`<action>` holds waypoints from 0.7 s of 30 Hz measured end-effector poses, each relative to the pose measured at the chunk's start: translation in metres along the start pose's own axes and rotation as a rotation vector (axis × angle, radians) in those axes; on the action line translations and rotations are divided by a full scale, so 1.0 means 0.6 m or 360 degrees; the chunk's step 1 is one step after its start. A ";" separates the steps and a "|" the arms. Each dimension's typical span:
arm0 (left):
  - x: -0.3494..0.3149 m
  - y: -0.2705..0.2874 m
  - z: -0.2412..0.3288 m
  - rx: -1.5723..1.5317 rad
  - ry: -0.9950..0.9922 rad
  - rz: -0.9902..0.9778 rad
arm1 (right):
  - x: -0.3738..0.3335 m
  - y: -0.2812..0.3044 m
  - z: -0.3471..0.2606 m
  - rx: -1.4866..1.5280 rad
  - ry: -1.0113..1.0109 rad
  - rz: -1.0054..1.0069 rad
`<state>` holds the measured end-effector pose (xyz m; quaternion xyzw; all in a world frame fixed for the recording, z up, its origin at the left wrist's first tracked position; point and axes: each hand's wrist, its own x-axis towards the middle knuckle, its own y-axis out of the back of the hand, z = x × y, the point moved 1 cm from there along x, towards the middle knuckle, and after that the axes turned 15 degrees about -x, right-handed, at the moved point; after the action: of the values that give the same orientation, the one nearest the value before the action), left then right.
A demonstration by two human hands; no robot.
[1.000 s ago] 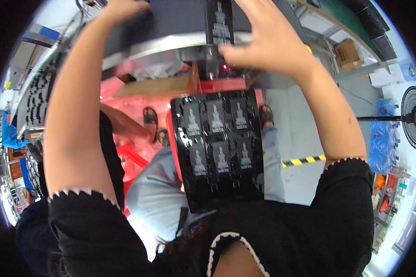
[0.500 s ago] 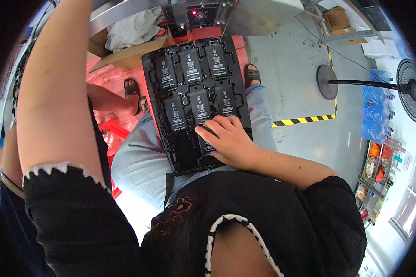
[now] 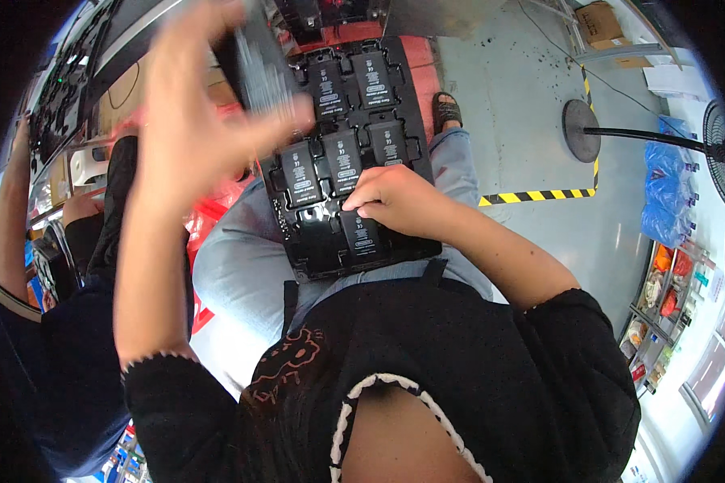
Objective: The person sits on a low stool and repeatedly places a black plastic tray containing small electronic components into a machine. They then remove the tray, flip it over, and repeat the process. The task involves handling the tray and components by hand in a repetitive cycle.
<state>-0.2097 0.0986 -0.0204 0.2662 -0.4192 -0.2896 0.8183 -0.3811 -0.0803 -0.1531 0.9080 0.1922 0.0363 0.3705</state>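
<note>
In the head view, the tray (image 3: 308, 245) lies over my lap, with black batteries in its slots. My right hand (image 3: 391, 197) is at the tray's near half, fingers and thumb drawn together at the far end of the near-row battery (image 3: 361, 235); I can't tell whether they pinch it or only rest on it. My left hand (image 3: 197, 101) is over the tray's far left corner, thumb spread well away from the fingers. A blurred dark strip (image 3: 258, 60) shows between them; I can't make out what it is, or whether I have hold of it.

For a good fit, I'd judge, I should handle the near-row battery by its edges, line it up with the tray's slot walls and press lightly and evenly, never bending it. I'd keep my left forearm clear of the tray's left side so I can see every slot.
</note>
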 end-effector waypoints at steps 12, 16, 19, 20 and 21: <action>-0.335 -0.135 0.110 -0.0286 0.0859 -0.0474 | -0.039 0.029 -0.048 -0.0488 -0.0069 0.1046; -0.348 -0.134 0.106 -0.0307 0.0949 -0.0486 | 0.042 0.157 -0.063 -0.0433 0.0016 0.1312; -0.345 -0.137 0.120 -0.0259 0.0938 -0.0567 | 0.102 0.287 -0.072 -0.0561 0.0134 0.1405; -0.358 -0.146 0.122 -0.0189 0.0948 -0.0604 | 0.132 0.325 -0.074 -0.0542 0.0144 0.1436; -0.367 -0.152 0.123 -0.0149 0.0947 -0.0613 | 0.172 0.347 -0.075 -0.0649 0.0188 0.1460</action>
<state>-0.4003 0.1753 -0.1620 0.3753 -0.0910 -0.3673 0.8461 -0.2280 -0.1473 0.0147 0.8044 -0.2171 0.2834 0.4748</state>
